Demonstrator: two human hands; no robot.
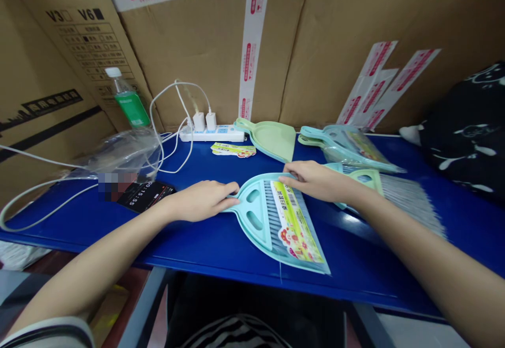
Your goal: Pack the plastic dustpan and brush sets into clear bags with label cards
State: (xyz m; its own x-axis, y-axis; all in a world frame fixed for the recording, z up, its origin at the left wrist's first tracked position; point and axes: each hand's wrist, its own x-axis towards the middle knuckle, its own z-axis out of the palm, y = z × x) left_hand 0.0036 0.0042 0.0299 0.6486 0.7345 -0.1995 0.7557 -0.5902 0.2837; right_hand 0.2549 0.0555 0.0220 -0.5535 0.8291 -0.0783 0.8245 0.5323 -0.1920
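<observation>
A light-blue dustpan point(248, 234) lies on the blue table in front of me, its wide edge toward the lower right. Nested in it is a light-blue hand brush point(258, 208) with grey bristles. A yellow-green printed label card point(298, 227) lies across the bristles. My left hand point(203, 199) pinches the handle end of the set between thumb and fingers. At the far rim, my right hand point(315, 179) is closed on the dustpan's edge near the card's top corner; its fingertips are partly hidden.
Behind are a green dustpan point(272, 137), loose label cards point(234, 150) and a bagged dustpan set point(355, 145). More brushes point(410, 200) lie by my right forearm. On the left are a phone point(144, 195), white cables, a power strip point(213, 134) and a bottle point(130, 103). Cardboard walls the back.
</observation>
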